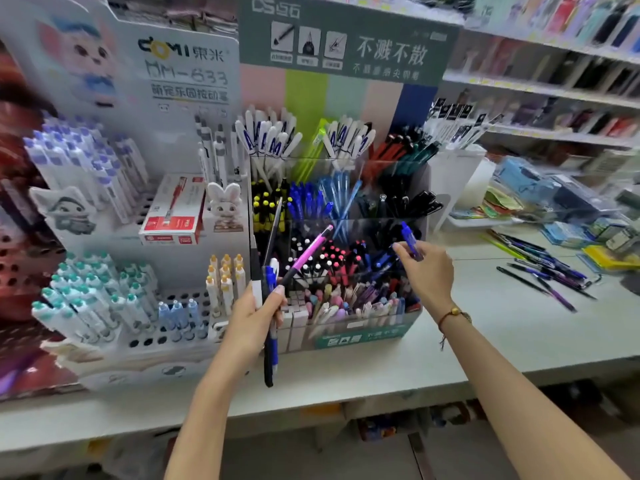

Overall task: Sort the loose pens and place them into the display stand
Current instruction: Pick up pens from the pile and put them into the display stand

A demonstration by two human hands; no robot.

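- The left hand (pixel 254 317) is nearest the camera, its fingers (pixel 277 296) clamped round a bundle of pens (pixel 270 320) held in front of the display stand (pixel 363 336). I judge the bundle light and stiff but slippery, plastic barrel against plastic barrel, so it wants a firm wrap at mid-barrel, as here, or one may slide out below.
- Most of the bundle runs close to upright, ends showing below the hand; which end is the tip I cannot tell.
- One pink pen (pixel 308 254) splays out of the bundle, its long axis slanting up and to the right over the stand's front compartments.
- The right hand (pixel 427 271) pinches a single blue pen (pixel 411 240) between thumb and fingertips, above the stand's right side near the blue and black pens. The pen leans, upper end tilted up and left. Light and rigid by the look of it; a pinch near the middle should let it drop end-first into a slot.
- Further right, the loose pens (pixel 547 271) lie flat on the worktop (pixel 502 341), well apart from the stand, long axes mostly slanting from upper left to lower right, some crossing. Easiest lifted singly by the barrel, I judge.
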